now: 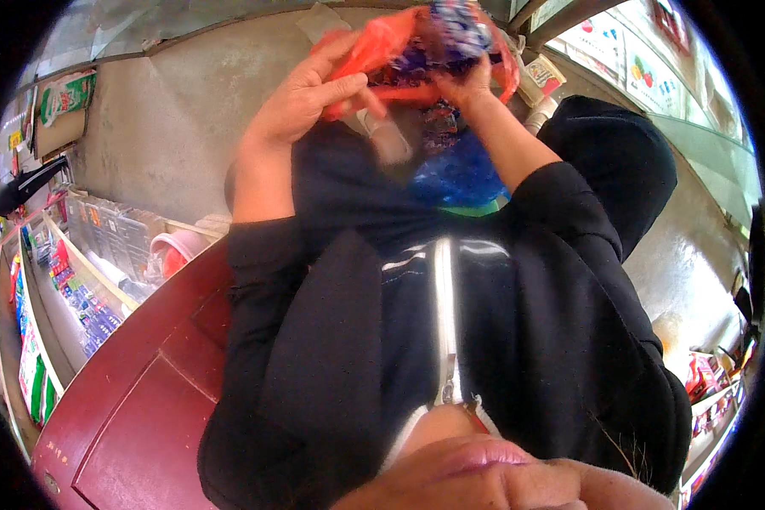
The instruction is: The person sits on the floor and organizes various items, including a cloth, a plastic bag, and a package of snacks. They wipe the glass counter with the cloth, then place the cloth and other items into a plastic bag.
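Observation:
At the top of the head view, a red plastic bag (381, 44) is held up above my knees. My left hand (302, 93) is closed on the bag's left side, its thumb pointing right across the film. On the other side my right hand (469, 83) reaches into the bag's mouth. Its fingers are partly hidden and closed around a bunch of shiny dark blue and white packets (459, 32), blurred by motion. More dark packets show inside the red film. Below, between my legs, lies a blue plastic bag (457, 177) with small packets (440, 127) at its top.
A dark red wooden panel (153, 408) stands at my left side. Beyond it are shelves of small packaged goods (81, 297) and a pink tub (178, 246). A cardboard box (542, 76) sits past my right hand, near a glass case (697, 144). Grey concrete floor (170, 127) lies ahead.

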The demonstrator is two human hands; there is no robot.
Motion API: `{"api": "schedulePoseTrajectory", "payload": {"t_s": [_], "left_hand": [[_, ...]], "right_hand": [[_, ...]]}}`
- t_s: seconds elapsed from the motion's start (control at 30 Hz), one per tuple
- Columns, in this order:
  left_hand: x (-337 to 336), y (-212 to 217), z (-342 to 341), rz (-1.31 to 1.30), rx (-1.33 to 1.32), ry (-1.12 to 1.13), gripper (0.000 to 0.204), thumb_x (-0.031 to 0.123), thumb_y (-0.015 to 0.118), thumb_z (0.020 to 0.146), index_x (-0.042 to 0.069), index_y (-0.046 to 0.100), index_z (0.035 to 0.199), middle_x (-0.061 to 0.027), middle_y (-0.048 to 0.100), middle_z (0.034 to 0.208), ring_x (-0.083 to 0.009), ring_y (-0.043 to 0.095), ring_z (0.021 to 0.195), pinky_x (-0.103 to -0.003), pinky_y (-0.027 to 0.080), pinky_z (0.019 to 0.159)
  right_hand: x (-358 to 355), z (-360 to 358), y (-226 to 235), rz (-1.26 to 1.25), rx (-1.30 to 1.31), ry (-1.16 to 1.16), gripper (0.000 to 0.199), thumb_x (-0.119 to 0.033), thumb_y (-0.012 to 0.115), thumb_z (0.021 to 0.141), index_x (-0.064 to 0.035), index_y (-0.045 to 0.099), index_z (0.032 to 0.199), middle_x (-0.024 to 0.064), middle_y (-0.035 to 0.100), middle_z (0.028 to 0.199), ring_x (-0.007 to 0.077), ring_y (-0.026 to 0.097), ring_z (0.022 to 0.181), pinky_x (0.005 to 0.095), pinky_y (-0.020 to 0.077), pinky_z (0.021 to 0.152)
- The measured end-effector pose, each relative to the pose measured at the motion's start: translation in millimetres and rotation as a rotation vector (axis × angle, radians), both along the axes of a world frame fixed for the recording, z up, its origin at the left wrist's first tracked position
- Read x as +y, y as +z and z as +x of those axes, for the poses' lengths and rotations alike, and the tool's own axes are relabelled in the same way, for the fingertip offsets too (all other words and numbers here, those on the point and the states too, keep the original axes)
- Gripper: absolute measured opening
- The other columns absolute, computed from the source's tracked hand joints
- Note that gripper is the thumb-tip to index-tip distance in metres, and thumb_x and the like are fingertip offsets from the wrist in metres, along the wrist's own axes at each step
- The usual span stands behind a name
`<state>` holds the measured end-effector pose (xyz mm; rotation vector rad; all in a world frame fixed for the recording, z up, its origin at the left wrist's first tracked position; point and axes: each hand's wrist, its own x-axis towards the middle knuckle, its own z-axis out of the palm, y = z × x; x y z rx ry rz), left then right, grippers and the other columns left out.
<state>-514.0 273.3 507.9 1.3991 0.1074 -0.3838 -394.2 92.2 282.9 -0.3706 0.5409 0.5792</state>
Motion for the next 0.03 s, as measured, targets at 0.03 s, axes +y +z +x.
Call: {"api": "schedulePoseTrajectory", "payload": {"t_s": [0.03], "left_hand": [[0.5, -4.2, 3.4, -0.015, -0.057, 0.016, 0.059, 0.014, 0.058, 0.089, 0.01, 0.031, 0.142, -0.0083, 0.061, 0.102, -0.0157, 0.065, 0.076, -0.019, 0.043, 0.069]], "right_hand": [[5.7, -4.2, -12.2, -0.124, 0.041, 0.097, 0.056, -0.05, 0.045, 0.086, -0.0168, 0.046, 0.13, 0.0084, 0.051, 0.13, 0.0317, 0.049, 0.116, 0.0532, 0.033, 0.102]]}}
